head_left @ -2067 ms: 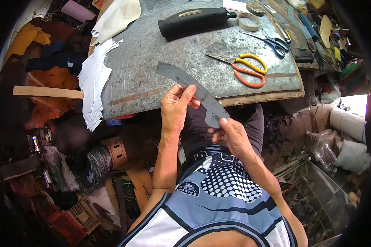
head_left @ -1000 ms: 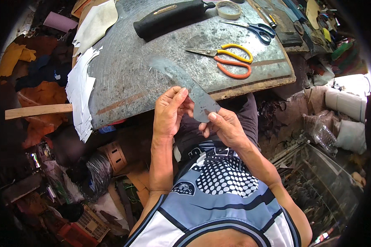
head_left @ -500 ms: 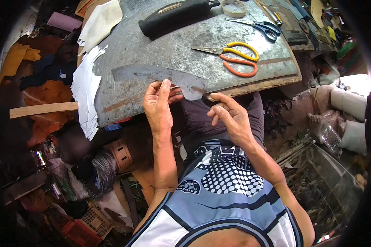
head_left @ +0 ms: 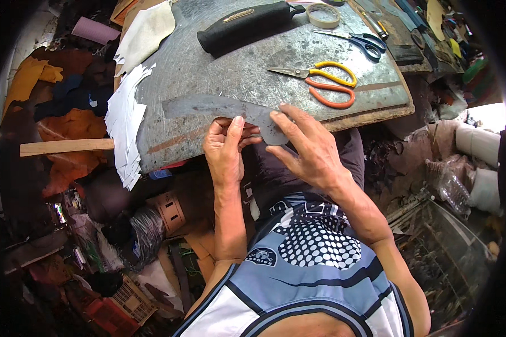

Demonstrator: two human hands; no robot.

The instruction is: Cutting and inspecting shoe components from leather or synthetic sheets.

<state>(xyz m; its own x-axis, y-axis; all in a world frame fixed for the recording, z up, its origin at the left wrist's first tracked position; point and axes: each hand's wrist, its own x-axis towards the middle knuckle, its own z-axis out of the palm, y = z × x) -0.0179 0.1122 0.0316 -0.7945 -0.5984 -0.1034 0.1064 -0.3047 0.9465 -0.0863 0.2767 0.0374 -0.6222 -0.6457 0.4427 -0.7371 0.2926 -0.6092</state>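
A thin, curved grey strip [head_left: 208, 105], flat and widening into a rounded lobe at its right end, is held over the near edge of the metal-topped table [head_left: 208, 67]. My left hand [head_left: 226, 147] pinches its lower edge near the middle, thumb on top and fingers curled beneath. At the lobe, my right hand [head_left: 311, 147] has its fingers on the upper edge and its thumb by the lower corner, closed around that end. Beyond it lie scissors with yellow and orange handles [head_left: 326, 84]. What material the strip is made of, I cannot tell.
On the table are a black zipped pouch [head_left: 253, 28], a tape roll [head_left: 323, 16] and blue-handled scissors [head_left: 357, 40]. White cut sheets [head_left: 126, 123] hang over the left edge, near a wooden stick [head_left: 67, 147]. Coloured scraps [head_left: 70, 135] are piled at the left.
My right hand has moved up and left from just beside the strip and closed on its lobed end. My left hand keeps its pinch. The whole view has shifted slightly.
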